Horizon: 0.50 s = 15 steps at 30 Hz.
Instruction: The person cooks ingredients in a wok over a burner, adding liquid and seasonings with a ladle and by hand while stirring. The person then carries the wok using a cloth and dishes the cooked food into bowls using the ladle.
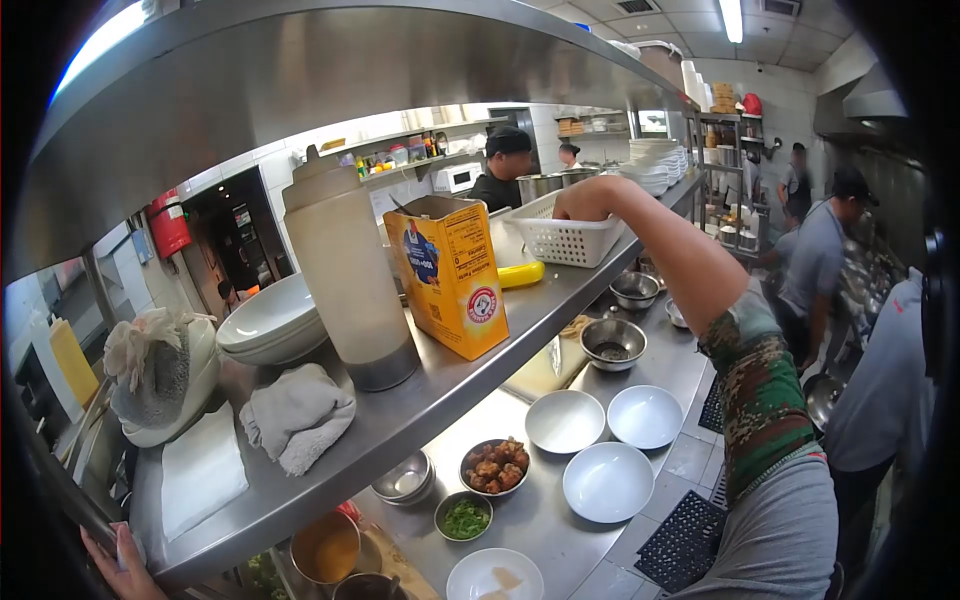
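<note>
My right hand [588,199] reaches into a white perforated basket [570,243] on the steel shelf; its fingers are hidden inside. My left hand [122,570] is at the lower left, by the shelf's end, with its fingers apart and nothing held. Between them on the shelf stand an orange baking soda box [450,280], a tall squeeze bottle [350,270], a folded grey cloth [298,415] and a white napkin [203,470]. A yellow bottle [521,275] lies beside the basket.
Below the shelf, the counter [545,540] holds white plates [608,482], a bowl of fried pieces [495,467], a bowl of chopped greens [464,517] and a knife [555,355]. Stacked bowls [275,325] sit at the shelf's left. Several people work beyond and at right.
</note>
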Motion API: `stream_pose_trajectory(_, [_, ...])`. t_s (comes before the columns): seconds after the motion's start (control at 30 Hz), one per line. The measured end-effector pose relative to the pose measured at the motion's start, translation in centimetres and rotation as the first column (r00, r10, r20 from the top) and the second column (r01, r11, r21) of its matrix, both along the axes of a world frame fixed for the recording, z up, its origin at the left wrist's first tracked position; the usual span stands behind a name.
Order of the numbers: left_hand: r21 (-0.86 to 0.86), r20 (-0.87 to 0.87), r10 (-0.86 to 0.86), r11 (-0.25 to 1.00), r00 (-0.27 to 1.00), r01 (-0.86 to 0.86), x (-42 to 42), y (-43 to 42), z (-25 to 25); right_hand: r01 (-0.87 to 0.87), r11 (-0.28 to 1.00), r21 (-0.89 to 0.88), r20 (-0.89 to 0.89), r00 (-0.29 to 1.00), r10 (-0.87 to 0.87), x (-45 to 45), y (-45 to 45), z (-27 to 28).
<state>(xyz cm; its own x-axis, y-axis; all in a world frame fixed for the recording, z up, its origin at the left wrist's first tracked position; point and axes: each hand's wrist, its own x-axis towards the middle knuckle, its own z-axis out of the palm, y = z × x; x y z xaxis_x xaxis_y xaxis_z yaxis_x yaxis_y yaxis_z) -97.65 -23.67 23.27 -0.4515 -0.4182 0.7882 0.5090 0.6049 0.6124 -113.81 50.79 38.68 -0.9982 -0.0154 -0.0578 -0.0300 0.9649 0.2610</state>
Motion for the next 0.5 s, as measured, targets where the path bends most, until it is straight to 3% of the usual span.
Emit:
stream_pose_trajectory(0.03, [-0.001, 0.022, 0.04, 0.999, 0.999, -0.04, 0.2, 0.3, 0.1, -0.047, 0.999, 0.028, -0.033, 0.998, 0.048, 1.1, -1.1, 0.6])
stream_pose_trajectory(0.07, [0.002, 0.022, 0.038, 0.999, 0.999, -0.038, 0.3, 0.7, 0.2, 0.02, 0.995, -0.1, -0.197, 0.98, -0.039, 2.9, -1.9, 1.0])
stream_pose_trajectory(0.1, [-0.003, 0.026, 0.092, 0.996, 0.995, -0.092, 0.3, 1.1, 0.3, 0.022, 0.995, -0.096, -0.198, 0.979, -0.041, 2.8, -1.3, 1.2])
stream_pose_trajectory(0.17, [-0.005, 0.029, 0.14, 0.99, 0.99, -0.14, 0.1, 0.6, 0.1, -0.143, 0.886, -0.442, -0.445, 0.892, -0.079, 2.8, 0.2, 1.7])
stream_pose_trajectory(0.2, [-0.006, 0.014, 0.075, 0.997, 0.997, -0.075, -0.1, -0.1, -0.2, -0.16, 0.93, -0.33, -0.575, 0.816, -0.063, 3.3, -0.3, 1.5])
stream_pose_trajectory(0.23, [-0.006, -0.002, 0.007, 1.0, 1.0, -0.007, -0.3, -0.6, -0.5, -0.152, 0.933, -0.326, -0.575, 0.815, -0.068, 3.4, 0.0, 1.4])
stream_pose_trajectory(0.3, [-0.001, 0.003, 0.008, 1.0, 1.0, -0.008, -0.6, -0.6, -0.9, -0.349, 0.594, -0.725, -0.636, 0.67, -0.383, 3.2, 0.9, 1.3])
stream_pose_trajectory(0.33, [-0.005, 0.006, 0.02, 1.0, 1.0, -0.02, -0.6, -0.1, -0.6, -0.487, 0.363, -0.794, -0.608, 0.654, -0.451, 3.7, 0.6, 1.1])
stream_pose_trajectory(0.37, [-0.003, -0.002, 0.013, 1.0, 1.0, -0.013, -0.4, 0.8, -0.3, -0.491, 0.368, -0.789, -0.614, 0.646, -0.454, 3.7, 0.8, 0.9])
stream_pose_trajectory(0.43, [-0.013, -0.04, 0.05, 0.999, 0.998, -0.05, -0.2, 2.6, 0.2, -0.784, -0.165, -0.599, -0.616, 0.582, -0.53, 4.7, 1.2, 0.7])
stream_pose_trajectory(0.5, [-0.043, -0.006, -0.009, 0.999, 1.0, 0.008, -0.2, 2.5, 0.4, -0.812, -0.191, -0.552, -0.606, 0.547, -0.577, 7.0, 0.3, 0.7])
